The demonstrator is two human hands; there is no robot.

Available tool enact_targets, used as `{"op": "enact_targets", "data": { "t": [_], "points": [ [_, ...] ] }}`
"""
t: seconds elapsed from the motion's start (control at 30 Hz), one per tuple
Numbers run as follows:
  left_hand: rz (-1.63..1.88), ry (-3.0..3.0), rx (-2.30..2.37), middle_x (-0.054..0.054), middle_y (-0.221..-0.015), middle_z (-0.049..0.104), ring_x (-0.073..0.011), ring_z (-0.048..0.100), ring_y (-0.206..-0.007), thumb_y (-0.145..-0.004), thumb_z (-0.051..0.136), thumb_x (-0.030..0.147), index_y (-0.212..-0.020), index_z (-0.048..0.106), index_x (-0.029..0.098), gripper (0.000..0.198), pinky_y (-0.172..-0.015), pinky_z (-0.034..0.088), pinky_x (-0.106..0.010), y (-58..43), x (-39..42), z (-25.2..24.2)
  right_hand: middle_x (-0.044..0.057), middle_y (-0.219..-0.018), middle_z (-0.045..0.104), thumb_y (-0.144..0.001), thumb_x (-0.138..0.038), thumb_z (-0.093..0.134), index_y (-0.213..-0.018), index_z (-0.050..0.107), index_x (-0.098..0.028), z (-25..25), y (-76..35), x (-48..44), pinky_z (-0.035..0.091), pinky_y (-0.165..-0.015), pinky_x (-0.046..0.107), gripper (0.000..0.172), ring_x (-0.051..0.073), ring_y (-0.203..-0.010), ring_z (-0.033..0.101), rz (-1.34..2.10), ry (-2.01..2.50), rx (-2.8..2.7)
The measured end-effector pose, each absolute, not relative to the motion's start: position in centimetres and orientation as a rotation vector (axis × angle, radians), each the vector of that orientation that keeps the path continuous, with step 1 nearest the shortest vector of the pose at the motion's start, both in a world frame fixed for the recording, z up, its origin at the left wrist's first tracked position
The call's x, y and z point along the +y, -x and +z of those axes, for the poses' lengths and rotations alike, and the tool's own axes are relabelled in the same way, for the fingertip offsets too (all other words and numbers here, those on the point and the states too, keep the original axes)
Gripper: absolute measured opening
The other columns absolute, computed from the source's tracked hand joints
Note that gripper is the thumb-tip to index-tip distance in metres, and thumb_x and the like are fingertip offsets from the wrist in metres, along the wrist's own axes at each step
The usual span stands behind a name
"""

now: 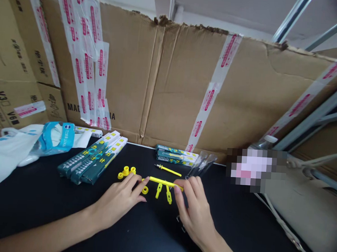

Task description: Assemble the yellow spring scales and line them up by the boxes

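Observation:
A long yellow plastic tube [162, 181] lies slantwise between my hands. My right hand [194, 207] is closed, its thumb and index finger pinching the tube's right end. My left hand [125, 195] rests on the table, index fingertip at the tube's left end and thumb held apart below. Close to that thumb lies a yellow ring [144, 190]. Two slotted yellow pieces, one short [159, 191] and one longer [169, 195], sit just under the tube. Beyond it is a thin yellow rod [170, 170] with a dark pointed tip. Several small yellow collars [126, 171] stand behind my left hand.
Narrow green-and-white boxes lie in a left stack [93, 159] and a back stack [175, 155]. Clear plastic sleeves [202, 164] are beside the latter. A blue tissue pack [57, 138] sits left, a beige bag [308, 210] right. A cardboard wall [185, 85] closes off the black table's back.

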State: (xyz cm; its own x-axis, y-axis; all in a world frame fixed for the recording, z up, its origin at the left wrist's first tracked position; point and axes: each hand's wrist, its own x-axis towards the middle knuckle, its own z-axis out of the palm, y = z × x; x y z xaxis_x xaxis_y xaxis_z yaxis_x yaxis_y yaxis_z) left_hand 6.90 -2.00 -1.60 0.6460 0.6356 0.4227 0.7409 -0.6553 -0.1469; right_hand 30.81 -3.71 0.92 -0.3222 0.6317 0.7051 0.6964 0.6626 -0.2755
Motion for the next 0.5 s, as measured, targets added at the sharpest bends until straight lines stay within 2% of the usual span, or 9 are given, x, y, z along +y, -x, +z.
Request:
{"op": "enact_targets", "data": {
  "t": [0.13,0.2,0.3,0.4,0.5],
  "points": [
    [-0.481,2.656,-1.105,-0.011,-0.105,0.067,-0.0312,0.070,-0.097,-0.090,0.067,0.025,-0.112,0.064,0.016,0.023,-0.060,0.063,-0.038,-6.95,-1.93,-1.48,0.007,-0.089,0.054,-0.100,-0.010,0.045,-0.101,0.055,-0.017,1.03,-30.72,-4.01,0.042,-0.071,0.036,0.013,0.021,-0.080,0.044,-0.099,1.004,-2.062],
    [-0.550,2.716,-1.121,-0.009,-0.103,0.067,-0.0289,0.070,-0.096,-0.090,0.066,0.022,-0.104,0.064,0.017,0.014,-0.066,0.063,-0.038,-6.95,-2.12,-1.45,0.006,-0.088,0.054,-0.099,-0.009,0.045,-0.099,0.055,-0.017,0.97,-30.73,-4.08,0.042,-0.071,0.036,0.013,0.021,-0.080,0.044,-0.102,1.000,-2.075],
    [-0.786,2.824,-1.254,-0.004,-0.094,0.068,-0.0209,0.070,-0.087,-0.090,0.066,0.018,-0.104,0.063,0.018,0.015,-0.076,0.060,-0.032,-6.97,-2.45,-1.56,0.006,-0.086,0.054,-0.099,-0.009,0.047,-0.096,0.055,-0.018,0.83,-30.74,-4.07,0.042,-0.071,0.036,0.012,0.021,-0.079,0.044,-0.087,1.012,-2.111],
    [-1.041,2.891,-1.498,0.004,-0.080,0.063,-0.0117,0.062,-0.065,-0.089,0.065,0.017,-0.107,0.064,0.022,0.018,-0.067,0.055,-0.022,-7.02,-2.52,-1.86,0.006,-0.084,0.053,-0.098,-0.010,0.048,-0.094,0.057,-0.017,0.67,-30.66,-4.00,0.043,-0.072,0.036,0.012,0.021,-0.079,0.045,-0.059,1.021,-2.160],
    [-1.170,2.899,-1.617,0.006,-0.073,0.061,-0.0089,0.053,-0.056,-0.087,0.066,0.018,-0.107,0.068,0.023,0.021,-0.058,0.049,-0.018,-7.08,-2.25,-2.02,0.006,-0.084,0.053,-0.099,-0.011,0.047,-0.093,0.058,-0.017,0.61,-30.50,-3.95,0.045,-0.077,0.038,0.013,0.021,-0.079,0.046,-0.042,1.012,-2.194]
  ]
}}
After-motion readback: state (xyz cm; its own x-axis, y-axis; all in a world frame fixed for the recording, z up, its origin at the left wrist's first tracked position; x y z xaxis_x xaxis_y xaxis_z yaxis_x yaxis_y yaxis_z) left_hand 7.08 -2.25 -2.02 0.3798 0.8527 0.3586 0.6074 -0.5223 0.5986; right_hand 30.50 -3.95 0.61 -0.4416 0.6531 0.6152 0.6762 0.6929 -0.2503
